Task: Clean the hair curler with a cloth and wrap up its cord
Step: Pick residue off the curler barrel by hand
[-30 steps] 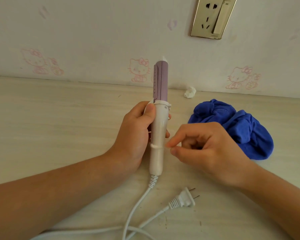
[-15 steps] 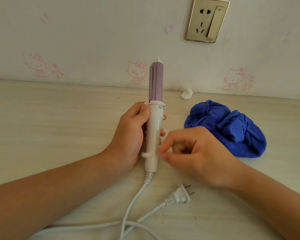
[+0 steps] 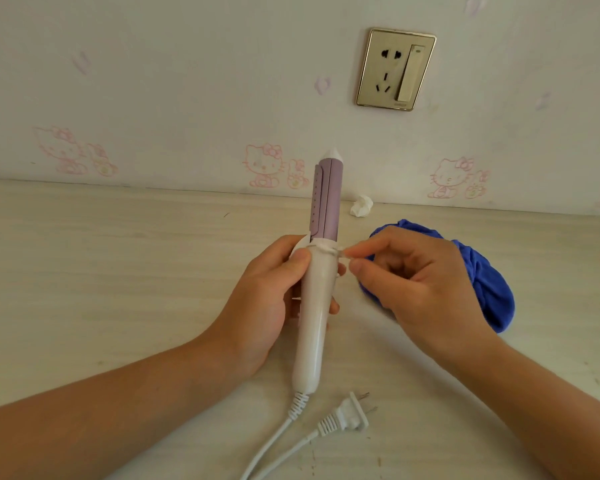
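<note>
White-and-lilac hair curler (image 3: 317,306), blue cloth (image 3: 492,292), wall (image 3: 187,81) (pink cat prints).

The pale wood table (image 3: 101,271) had a blue cloth (image 3: 492,289) bunched up on its right side. A small white paper ball (image 3: 361,206) sat by the back edge. A white plug (image 3: 347,415) and its cord (image 3: 274,448) lay near the front.

Hair curler (image 3: 314,306) at centre — cloth (image 3: 492,289) right of it, seemingly on the table (image 3: 118,271), plug (image 3: 349,415) in front.
</note>
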Motion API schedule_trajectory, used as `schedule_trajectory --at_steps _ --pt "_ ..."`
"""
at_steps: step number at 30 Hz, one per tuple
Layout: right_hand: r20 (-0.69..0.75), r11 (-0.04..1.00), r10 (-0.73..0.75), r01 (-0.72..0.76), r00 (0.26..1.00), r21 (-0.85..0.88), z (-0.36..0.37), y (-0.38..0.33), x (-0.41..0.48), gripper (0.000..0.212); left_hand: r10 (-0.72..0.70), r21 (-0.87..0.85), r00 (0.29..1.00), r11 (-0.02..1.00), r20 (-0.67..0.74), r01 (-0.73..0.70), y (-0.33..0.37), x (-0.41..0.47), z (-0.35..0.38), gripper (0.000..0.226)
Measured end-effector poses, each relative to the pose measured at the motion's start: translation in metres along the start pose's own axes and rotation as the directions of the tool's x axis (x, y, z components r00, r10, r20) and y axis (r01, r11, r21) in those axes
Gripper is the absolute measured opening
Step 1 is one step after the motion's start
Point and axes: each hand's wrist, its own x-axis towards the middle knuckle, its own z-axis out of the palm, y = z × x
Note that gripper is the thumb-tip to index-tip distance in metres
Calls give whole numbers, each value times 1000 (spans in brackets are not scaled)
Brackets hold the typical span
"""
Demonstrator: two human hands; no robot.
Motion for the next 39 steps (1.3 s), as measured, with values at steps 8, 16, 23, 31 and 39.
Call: schedule_trajectory --at_steps 8,16,23,31,39 --pt "-6 1000 -6 6 1000 -1 0 -1 -1 15 -4 -52 1000 999 27 6 3 0 1 33" --pt "14 1000 -4 5 1000 -8 -2 -3 -1 15 -22 -78 1000 997 12 23 3 1 -1 34" --pt "-4 999 7 -7 1000 -49 -3 -4 0 15 -21 -63 1000 998 3 22 2 1 -1 33" --pt "-15 992 62 -64 998 -107 -6 -7 1 22 7 12 1000 1000 -8 -7 3 -2 0 31" --pt "-2 996 84 -84 996 -29 -3 -7 -2 17 0 79 1000 997 5 -1 3 -3 0 35"
